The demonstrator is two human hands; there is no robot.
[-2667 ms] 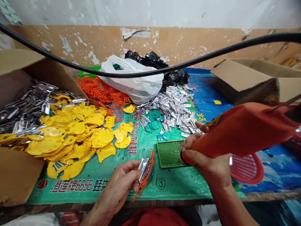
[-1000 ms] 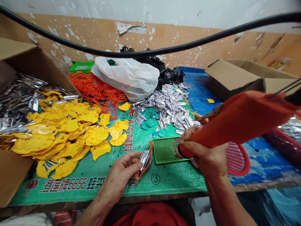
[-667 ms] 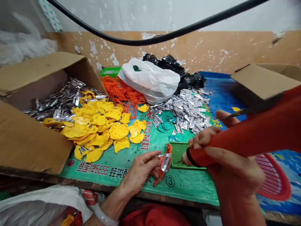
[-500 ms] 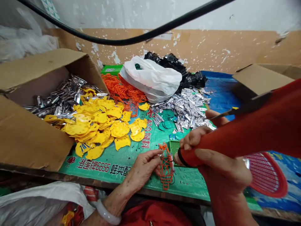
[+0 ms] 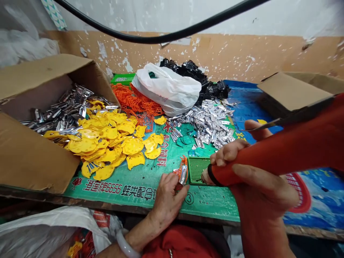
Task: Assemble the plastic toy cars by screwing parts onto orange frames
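Head view: left hand (image 5: 168, 202) grips an orange plastic frame (image 5: 183, 173), right hand (image 5: 262, 191) clutches an orange-wrapped tool (image 5: 268, 161)

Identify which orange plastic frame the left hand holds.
The single frame in the left hand, beside the green perforated board; the others lie heaped by the white plastic bag.

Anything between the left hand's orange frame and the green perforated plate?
Nothing visible. The orange plastic frame held in the left hand sits just off the left edge of the green perforated plate; can't tell whether they touch.
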